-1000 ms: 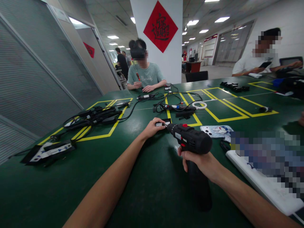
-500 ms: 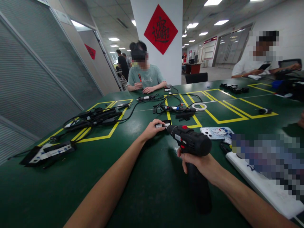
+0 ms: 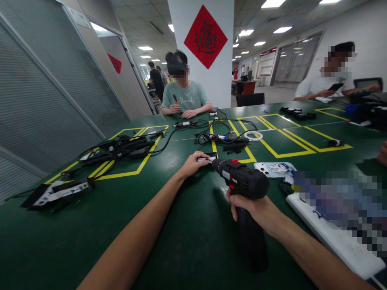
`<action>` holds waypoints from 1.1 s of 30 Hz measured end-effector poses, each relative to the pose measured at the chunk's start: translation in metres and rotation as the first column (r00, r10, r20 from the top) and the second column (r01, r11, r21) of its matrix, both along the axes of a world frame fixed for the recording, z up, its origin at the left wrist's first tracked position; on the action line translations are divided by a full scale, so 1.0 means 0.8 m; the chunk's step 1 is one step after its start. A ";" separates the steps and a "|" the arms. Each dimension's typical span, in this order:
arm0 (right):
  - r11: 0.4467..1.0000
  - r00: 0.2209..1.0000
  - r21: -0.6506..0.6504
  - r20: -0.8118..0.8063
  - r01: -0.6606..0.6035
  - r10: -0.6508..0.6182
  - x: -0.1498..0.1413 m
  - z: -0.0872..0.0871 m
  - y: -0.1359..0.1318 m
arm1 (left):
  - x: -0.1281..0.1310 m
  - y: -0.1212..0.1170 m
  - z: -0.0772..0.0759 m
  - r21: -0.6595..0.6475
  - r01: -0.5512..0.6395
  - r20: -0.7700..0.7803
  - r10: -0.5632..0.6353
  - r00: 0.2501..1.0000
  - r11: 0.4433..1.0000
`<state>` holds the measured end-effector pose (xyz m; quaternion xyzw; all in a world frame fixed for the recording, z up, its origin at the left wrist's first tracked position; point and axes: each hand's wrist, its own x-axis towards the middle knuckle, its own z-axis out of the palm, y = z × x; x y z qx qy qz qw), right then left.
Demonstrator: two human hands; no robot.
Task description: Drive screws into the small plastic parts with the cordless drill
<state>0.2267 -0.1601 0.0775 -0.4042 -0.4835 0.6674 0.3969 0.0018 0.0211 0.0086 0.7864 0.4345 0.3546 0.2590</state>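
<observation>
My right hand (image 3: 246, 205) is wrapped round the grip of a black cordless drill (image 3: 242, 177) with red details. The drill points forward and left, its bit reaching a small black and silver piece (image 3: 211, 156) on the green table (image 3: 181, 233). My left hand (image 3: 193, 163) is closed on the near left side of that piece, pressing it to the tabletop. Its fingertips are partly hidden, and so is the exact spot where the bit meets the piece.
Tangled black cables (image 3: 121, 149) lie on the left, near a black and white part (image 3: 60, 191). Beyond my hands are more cables and a white ring (image 3: 254, 136). To the right lie a phone (image 3: 276, 169) and a white power strip (image 3: 332, 237). Across the table, a person (image 3: 186, 96) holds a screwdriver (image 3: 175, 98).
My hands, the drill and the small piece keep almost the same place. The view has shifted slightly. The person across has tilted the screwdriver a little.
</observation>
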 end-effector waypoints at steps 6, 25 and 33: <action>1.000 1.000 0.003 0.011 -0.001 0.001 0.000 0.002 -0.002 | 0.000 -0.003 0.002 0.008 -0.003 -0.017 0.004 1.000 1.000; 0.999 1.000 0.030 0.026 -0.019 0.018 0.001 -0.002 -0.001 | 0.001 -0.007 0.005 -0.002 0.002 -0.077 -0.002 0.997 1.000; 0.996 0.988 0.057 0.144 -0.067 0.059 0.003 0.005 -0.006 | 0.002 -0.006 0.003 0.010 0.000 -0.051 0.001 0.999 1.000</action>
